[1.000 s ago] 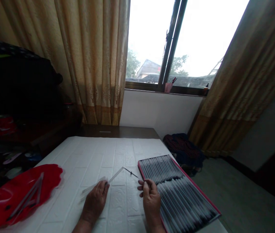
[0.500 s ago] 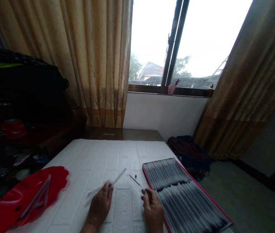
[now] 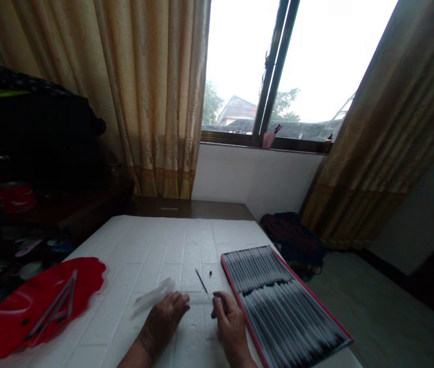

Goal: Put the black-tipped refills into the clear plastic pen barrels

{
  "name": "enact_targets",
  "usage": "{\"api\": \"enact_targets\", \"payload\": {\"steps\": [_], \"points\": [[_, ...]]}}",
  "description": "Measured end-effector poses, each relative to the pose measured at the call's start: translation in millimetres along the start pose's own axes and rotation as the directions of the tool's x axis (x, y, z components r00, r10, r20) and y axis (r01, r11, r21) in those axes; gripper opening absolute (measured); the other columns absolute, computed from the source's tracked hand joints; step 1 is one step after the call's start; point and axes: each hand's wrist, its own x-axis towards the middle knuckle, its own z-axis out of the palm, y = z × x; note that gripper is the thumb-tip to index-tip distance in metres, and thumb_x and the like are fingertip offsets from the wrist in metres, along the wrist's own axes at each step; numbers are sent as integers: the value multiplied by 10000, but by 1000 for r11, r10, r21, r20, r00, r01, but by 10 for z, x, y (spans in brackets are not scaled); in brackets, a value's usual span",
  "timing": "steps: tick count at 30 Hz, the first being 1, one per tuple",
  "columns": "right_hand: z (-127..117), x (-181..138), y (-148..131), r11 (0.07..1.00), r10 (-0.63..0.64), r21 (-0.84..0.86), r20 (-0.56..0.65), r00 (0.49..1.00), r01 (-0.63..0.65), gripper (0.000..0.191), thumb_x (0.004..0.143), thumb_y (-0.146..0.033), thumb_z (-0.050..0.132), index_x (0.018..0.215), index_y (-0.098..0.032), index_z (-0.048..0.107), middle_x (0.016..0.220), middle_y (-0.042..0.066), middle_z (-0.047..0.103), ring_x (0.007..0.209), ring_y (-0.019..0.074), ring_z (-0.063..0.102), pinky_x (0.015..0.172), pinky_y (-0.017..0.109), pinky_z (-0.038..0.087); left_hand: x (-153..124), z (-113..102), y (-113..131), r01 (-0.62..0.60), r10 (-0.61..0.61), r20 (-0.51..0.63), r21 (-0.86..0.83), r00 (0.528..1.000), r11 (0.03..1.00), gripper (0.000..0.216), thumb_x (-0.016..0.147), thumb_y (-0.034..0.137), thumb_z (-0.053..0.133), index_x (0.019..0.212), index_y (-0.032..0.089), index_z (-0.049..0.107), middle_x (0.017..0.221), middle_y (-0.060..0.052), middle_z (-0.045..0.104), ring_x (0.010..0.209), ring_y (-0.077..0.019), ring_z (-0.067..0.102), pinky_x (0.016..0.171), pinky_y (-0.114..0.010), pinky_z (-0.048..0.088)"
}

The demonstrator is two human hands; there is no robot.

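My left hand [image 3: 165, 319] and my right hand [image 3: 229, 318] rest low on the white brick-patterned table cover [image 3: 155, 245], fingers curled towards each other. A clear pen tube [image 3: 200, 299] lies flat between them, each hand closed on one end. Just beyond it a thin black refill [image 3: 201, 280] and a tiny black piece [image 3: 210, 273] lie loose on the cover. A few more clear tubes [image 3: 152, 298] lie left of my left hand. To the right of my right hand is a flat pink-edged box [image 3: 253, 337] packed with several pens in rows.
A red wavy-edged tray [image 3: 13, 327] at the left holds several clear tubes. Dark cluttered shelves stand further left. Behind the table are curtains, a window sill with a pink cup [image 3: 266, 139], and a dark bundle [image 3: 291, 237] on the floor at the right.
The black refill has left my right hand and lies on the table. The clear tube has swung from pointing away to lying flat between both hands, which have come closer together.
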Motion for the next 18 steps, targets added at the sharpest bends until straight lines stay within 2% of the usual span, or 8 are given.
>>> {"api": "enact_targets", "payload": {"steps": [2, 4, 8, 13, 15, 18], "points": [[-4, 27, 15, 996, 48, 71, 19, 999, -49, 311, 811, -464, 573, 730, -175, 651, 517, -8, 613, 469, 148, 573, 476, 218, 421, 10, -15, 3, 1, -1, 22, 7, 1000, 1000, 298, 978, 358, 298, 925, 256, 573, 749, 12, 653, 649, -124, 655, 572, -212, 535], [-8, 56, 38, 982, 112, 150, 0, 994, -111, 320, 775, -478, 604, 681, -174, 628, 498, -19, 595, 417, 124, 516, 421, 206, 377, 4, -18, -15, 16, -16, 23, 28, 1000, 999, 295, 975, 357, 311, 951, 243, 581, 781, -6, 664, 686, -135, 662, 594, -224, 538], [-20, 116, 60, 934, 220, 305, -78, 972, -187, 351, 705, -509, 649, 706, -159, 635, 468, -35, 572, 384, 103, 463, 392, 197, 350, -36, 12, -60, 41, -42, 15, 79, 999, 996, 315, 979, 349, 295, 962, 227, 585, 801, -21, 674, 712, -145, 669, 618, -239, 536], [17, 186, 0, 867, 298, 430, -40, 954, -252, 423, 630, -563, 688, 730, -157, 624, 474, -44, 566, 365, 84, 424, 372, 187, 311, -54, 50, -48, 23, -26, 27, 118, 999, 993, 304, 980, 326, 294, 930, 218, 574, 786, -31, 668, 692, -165, 656, 605, -264, 519], [74, 204, -26, 862, 294, 434, -8, 956, -262, 455, 652, -599, 653, 744, -154, 625, 488, -37, 576, 356, 81, 417, 366, 186, 298, -40, 49, -21, -2, -3, 45, 120, 999, 993, 263, 974, 299, 316, 925, 216, 561, 794, -30, 663, 710, -169, 652, 623, -270, 511], [185, 234, -50, 950, 241, 216, -47, 969, -225, 533, 753, -677, 467, 670, -170, 610, 496, -4, 600, 376, 112, 474, 388, 215, 348, -10, 39, 25, -55, 46, 84, 110, 995, 992, 220, 960, 247, 342, 850, 222, 531, 751, -7, 636, 683, -162, 634, 609, -265, 488]]}}
